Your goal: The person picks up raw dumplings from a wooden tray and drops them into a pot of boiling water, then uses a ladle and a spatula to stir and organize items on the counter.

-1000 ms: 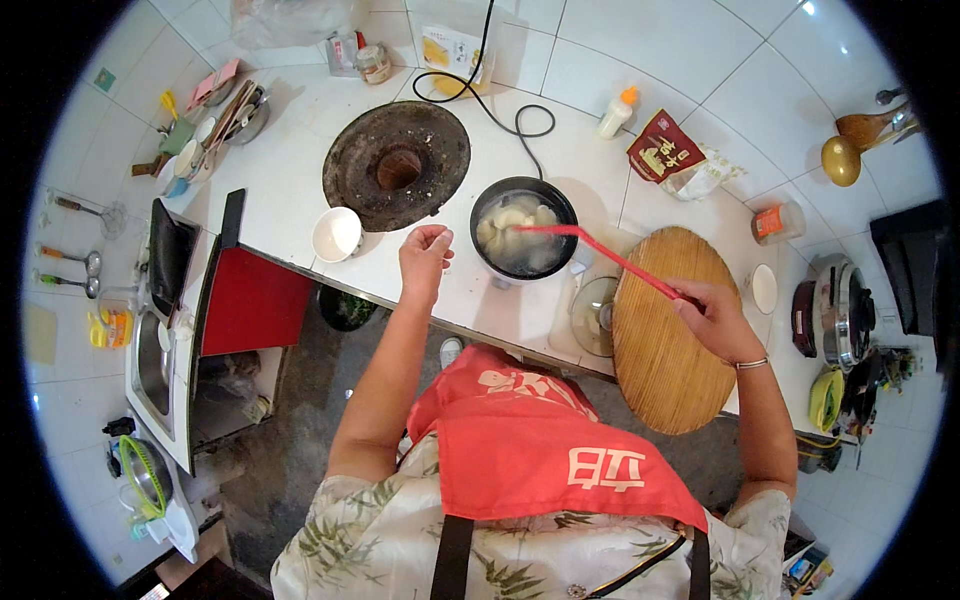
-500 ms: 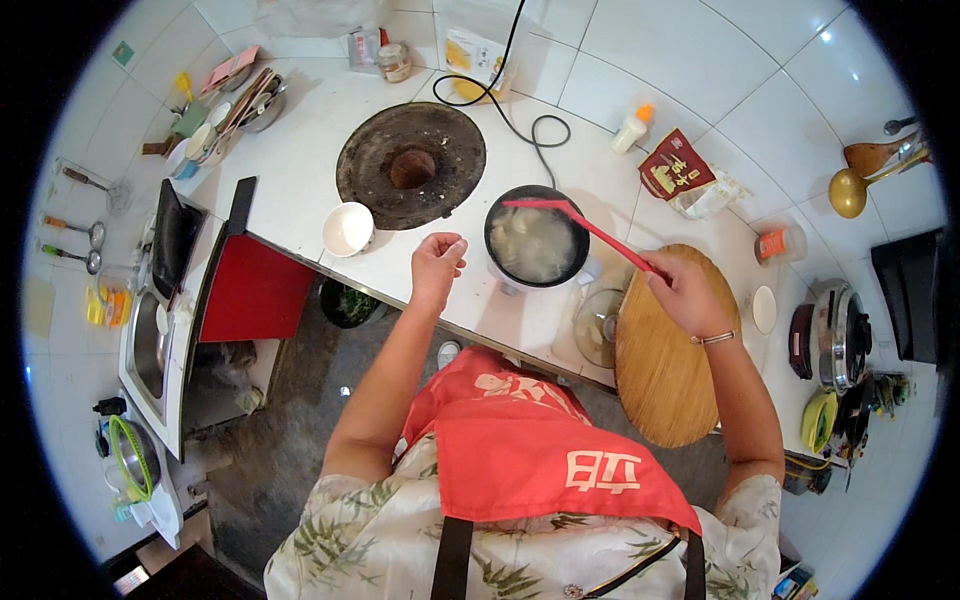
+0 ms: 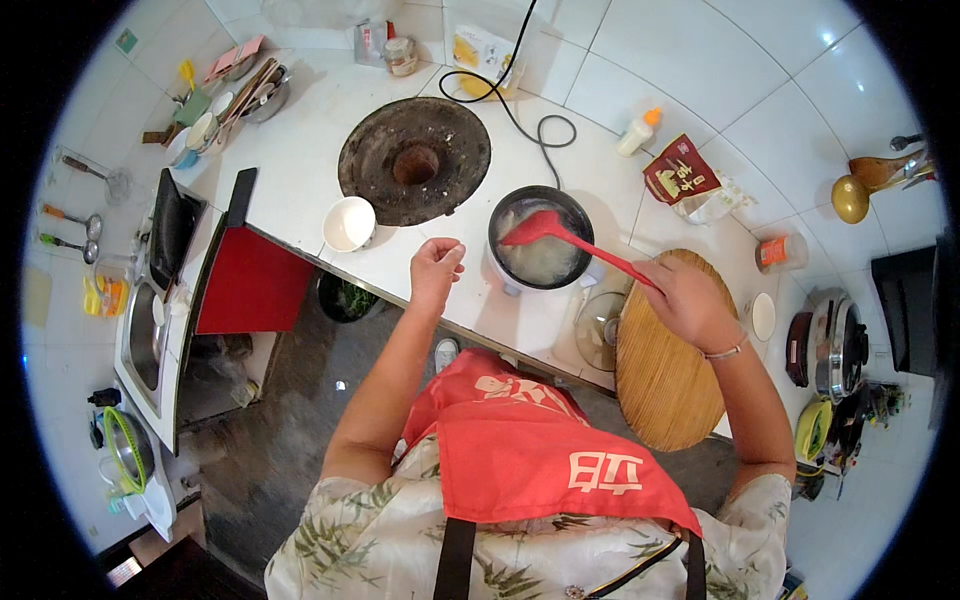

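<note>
My right hand (image 3: 688,298) grips the handle end of a red spatula (image 3: 538,228). Its blade is over or in the cloudy liquid of a dark electric pot (image 3: 586,222), where pale pieces of food show; how deep the blade sits I cannot tell. Just left of the pot, my left hand (image 3: 436,276) hovers above the counter's front edge with curled fingers and nothing visible in them. A white bowl (image 3: 350,224) stands left of that hand. A wooden board (image 3: 668,375) lies beneath my right hand and wrist, with a glass lid (image 3: 597,333) beside it.
Behind the bowl is a round, sooty stove opening (image 3: 415,163). A black cord (image 3: 545,130) runs from the pot across the counter. An orange-capped bottle (image 3: 638,133), a dark red packet (image 3: 682,170) and a jar (image 3: 782,252) stand at back right. The sink (image 3: 145,335) is far left.
The spatula's blade has turned, so its broad face now shows over the middle of the pot. My right hand has shifted slightly down and right. The left hand stays nearly still.
</note>
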The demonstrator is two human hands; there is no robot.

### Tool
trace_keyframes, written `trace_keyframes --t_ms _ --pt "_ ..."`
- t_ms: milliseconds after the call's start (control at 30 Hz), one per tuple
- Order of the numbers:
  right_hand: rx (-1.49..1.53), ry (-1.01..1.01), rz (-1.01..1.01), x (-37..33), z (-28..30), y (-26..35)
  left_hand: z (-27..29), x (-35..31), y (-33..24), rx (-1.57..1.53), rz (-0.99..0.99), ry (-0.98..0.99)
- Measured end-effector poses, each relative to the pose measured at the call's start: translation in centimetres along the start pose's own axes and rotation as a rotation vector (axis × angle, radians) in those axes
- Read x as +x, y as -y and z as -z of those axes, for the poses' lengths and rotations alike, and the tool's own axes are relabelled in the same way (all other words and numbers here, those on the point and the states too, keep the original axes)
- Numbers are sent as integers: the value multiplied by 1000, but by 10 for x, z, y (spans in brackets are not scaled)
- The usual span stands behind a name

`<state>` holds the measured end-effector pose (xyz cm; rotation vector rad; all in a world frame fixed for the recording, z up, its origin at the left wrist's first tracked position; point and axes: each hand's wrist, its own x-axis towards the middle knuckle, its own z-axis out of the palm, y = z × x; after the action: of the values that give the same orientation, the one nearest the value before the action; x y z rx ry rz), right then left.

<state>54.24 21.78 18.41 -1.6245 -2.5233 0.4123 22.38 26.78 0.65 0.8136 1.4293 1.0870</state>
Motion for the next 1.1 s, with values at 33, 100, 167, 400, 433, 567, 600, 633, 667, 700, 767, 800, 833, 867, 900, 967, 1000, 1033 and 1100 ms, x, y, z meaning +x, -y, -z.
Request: trace_keyframes --t_ms 33,100,167,400,433,567,600,633,667,700,767,800,833,867,900,967,1000,1033,1100 --pt "17 -20 20 -6 5 0 1 0 1 -3 6 -1" --pt "32 -31 27 -16 19 1 3 2 1 -7 14 -5" --pt "29 -16 -1 -25 32 3 5 2 0 -10 27 -12" --pt "100 -106 -31 -24 15 -9 9 1 -4 -32 16 5" --pt "129 -129 8 -20 9 -12 9 1 -5 -32 17 12" --pt "101 -62 0 -2 6 -10 10 -1 -6 -22 15 10" --pt "101 -49 -1 3 5 -10 10 -2 -6 -20 15 8" --pt "102 -36 -2 9 4 -10 11 -2 -6 -26 15 14" --pt "100 -22 -5 14 4 -12 12 -2 -4 -33 15 22" --pt "70 -25 32 20 3 -16 12 -3 -4 -40 16 31" --pt "11 -33 106 31 1 -26 12 -7 -5 -17 19 29" --pt "-8 -3 103 37 4 -26 12 -8 -6 -5 21 27" --pt "-26 27 98 43 8 -22 13 -9 -6 -3 27 28" --pt "-47 56 93 49 11 -19 13 -10 -5 -2 33 30" --pt "-80 69 113 55 12 -19 13 -10 -5 -1 38 32" --pt "-146 96 151 65 14 -18 14 -11 -4 -9 32 44" --pt "-161 124 141 70 15 -16 15 -11 -4 -12 29 49" --pt "-176 152 132 75 19 -13 15 -11 -4 -6 30 61" --pt "-184 195 111 84 25 -8 14 -12 -4 3 30 80"
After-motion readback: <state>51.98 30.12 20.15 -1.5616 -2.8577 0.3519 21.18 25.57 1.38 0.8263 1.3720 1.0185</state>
